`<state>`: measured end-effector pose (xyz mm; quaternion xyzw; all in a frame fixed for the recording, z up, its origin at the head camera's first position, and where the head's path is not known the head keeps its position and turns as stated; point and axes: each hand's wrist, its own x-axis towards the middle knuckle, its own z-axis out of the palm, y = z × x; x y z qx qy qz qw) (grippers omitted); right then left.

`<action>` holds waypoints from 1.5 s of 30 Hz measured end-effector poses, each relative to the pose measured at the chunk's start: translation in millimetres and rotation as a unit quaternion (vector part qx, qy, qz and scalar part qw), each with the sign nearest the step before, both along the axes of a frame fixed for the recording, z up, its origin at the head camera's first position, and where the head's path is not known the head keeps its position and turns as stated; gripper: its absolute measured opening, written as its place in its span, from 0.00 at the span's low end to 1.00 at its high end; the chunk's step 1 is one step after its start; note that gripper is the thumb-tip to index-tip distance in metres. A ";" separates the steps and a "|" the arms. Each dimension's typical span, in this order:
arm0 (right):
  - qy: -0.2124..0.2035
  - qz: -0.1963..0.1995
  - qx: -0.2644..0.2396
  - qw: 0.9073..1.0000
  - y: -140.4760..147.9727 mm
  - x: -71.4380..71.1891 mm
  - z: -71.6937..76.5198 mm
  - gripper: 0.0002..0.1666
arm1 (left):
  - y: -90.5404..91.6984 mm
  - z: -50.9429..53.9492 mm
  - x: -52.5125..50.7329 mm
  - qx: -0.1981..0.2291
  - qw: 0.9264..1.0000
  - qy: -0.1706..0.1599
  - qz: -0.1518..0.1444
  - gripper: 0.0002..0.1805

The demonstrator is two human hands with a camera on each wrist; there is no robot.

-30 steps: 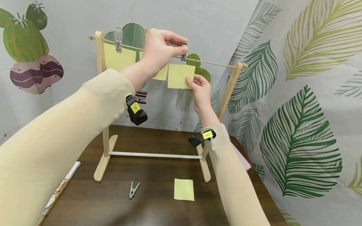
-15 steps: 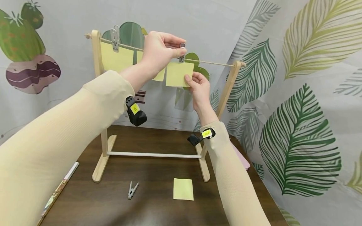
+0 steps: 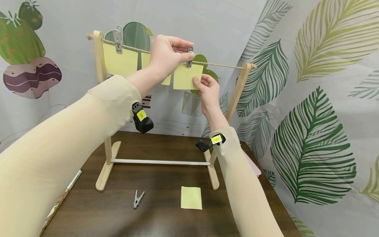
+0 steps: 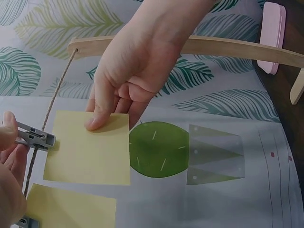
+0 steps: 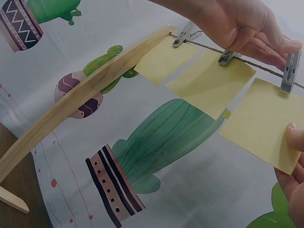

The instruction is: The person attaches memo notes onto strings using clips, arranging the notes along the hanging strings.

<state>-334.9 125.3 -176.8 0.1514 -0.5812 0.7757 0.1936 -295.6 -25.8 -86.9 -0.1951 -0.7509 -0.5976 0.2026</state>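
Observation:
My left hand (image 3: 165, 54) pinches a grey clothespin (image 3: 189, 61) between thumb and fingers. The clothespin straddles the rope (image 3: 220, 65), and its tip overlaps the top edge of a square yellow paper (image 3: 184, 78). By its right side, my right hand (image 3: 211, 93) holds that paper between thumb and fingers. Two more yellow papers hang further left; the left one (image 3: 119, 61) is under a grey clothespin (image 3: 118, 39). The middle paper (image 5: 213, 83) is partly behind my left hand in the head view, but its clothespin (image 5: 228, 57) shows in the right wrist view.
A wooden stand (image 3: 240, 87) with a white lower bar (image 3: 160, 162) carries the rope. On the brown table (image 3: 157, 220) lie a loose clothespin (image 3: 138, 199) and another yellow paper (image 3: 191, 198). A pink object (image 3: 251, 164) lies at the right, a long flat thing (image 3: 60, 202) at the left.
The clothespin in my left hand has come down from above the paper onto its top edge. The right hand keeps its grip on the paper; the view has shifted slightly.

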 end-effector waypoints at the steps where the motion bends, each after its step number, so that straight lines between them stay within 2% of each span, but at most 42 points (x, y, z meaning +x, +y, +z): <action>1: 0.000 0.001 0.000 1.000 0.1 0.4 0.2 0.11 | -0.1 0.1 0.2 0.002 1.000 0.000 -0.002 0.16; 11: -0.002 -0.004 0.015 1.000 -0.7 1.5 1.8 0.10 | -1.2 0.1 1.4 -0.003 1.000 -0.007 -0.006 0.18; 25: -0.010 -0.012 0.027 1.000 -2.2 1.3 4.8 0.10 | -1.9 1.5 -0.6 -0.018 1.000 -0.015 0.007 0.20; 36: -0.019 -0.011 0.021 1.000 -1.3 1.6 3.9 0.09 | -3.1 2.8 3.2 -0.043 0.999 -0.032 -0.011 0.27; 45: -0.019 -0.006 0.020 1.000 -1.0 0.5 2.0 0.09 | -4.6 3.2 4.7 -0.044 0.998 -0.032 -0.012 0.27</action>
